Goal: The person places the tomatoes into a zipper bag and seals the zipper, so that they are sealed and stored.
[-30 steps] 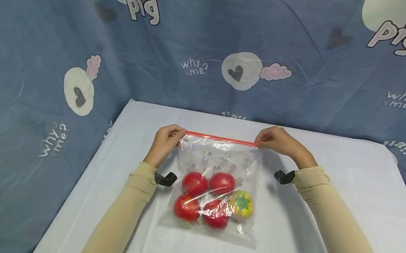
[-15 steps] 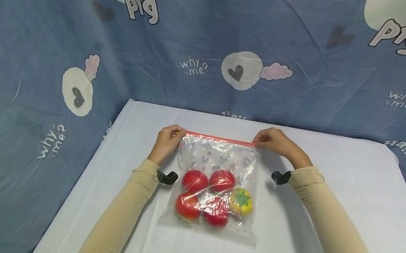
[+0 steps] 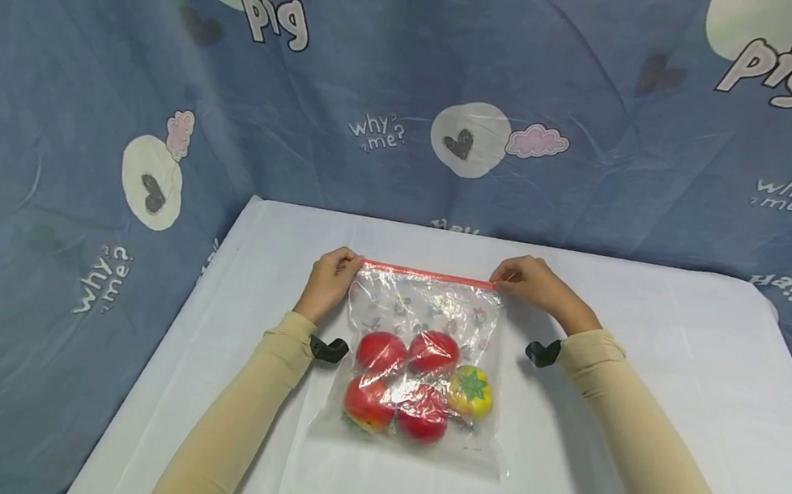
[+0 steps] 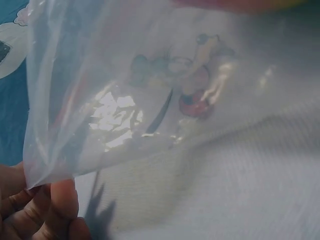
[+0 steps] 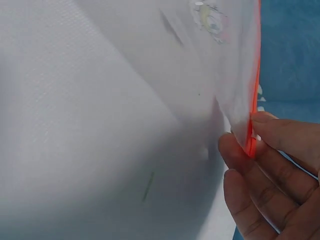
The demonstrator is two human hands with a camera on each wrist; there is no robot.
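A clear zip bag point(image 3: 426, 303) with a red zip strip point(image 3: 429, 274) along its top lies in the middle of the head view. Inside it are several red tomato-like round pieces point(image 3: 434, 352) and a yellow one with a green star-shaped top point(image 3: 471, 392). My left hand point(image 3: 328, 282) pinches the bag's upper left corner. At the upper right corner, my right hand point(image 3: 534, 286) pinches the end of the red strip between thumb and fingers. Up close in the left wrist view, the left fingers point(image 4: 63, 200) hold the film's corner. Small printed figures point(image 4: 195, 75) show on the film.
A white cloth-covered table point(image 3: 689, 378) lies under the bag and arms. Behind it and to the left hangs a blue printed curtain point(image 3: 360, 47). Dark wrist cameras point(image 3: 329, 349) sit at both cuffs.
My right hand has shifted slightly left and toward me along with the bag's right corner. The left hand stays nearly in place. The round pieces have shifted slightly inside the bag.
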